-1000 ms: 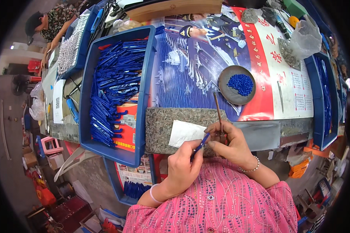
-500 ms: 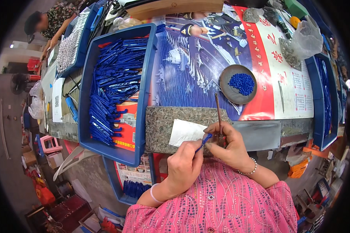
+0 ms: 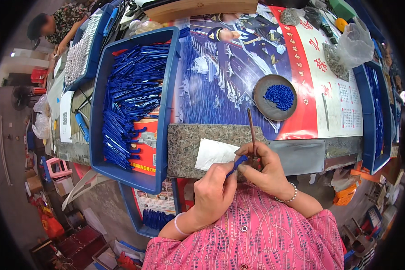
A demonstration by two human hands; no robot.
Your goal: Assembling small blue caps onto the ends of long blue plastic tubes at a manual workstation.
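Cluttered bench, two hands, one blue piece

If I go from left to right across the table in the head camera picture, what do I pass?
Big blue tray of blue plastic parts → white paper → thin brown stick → round dish of blue beads → clear plastic bag → blue tray at the right edge.

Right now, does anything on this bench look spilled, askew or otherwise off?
Nothing stands out. The blue parts sit heaped inside their tray, the beads stay in the dish, and both hands work one blue piece over the stone slab.
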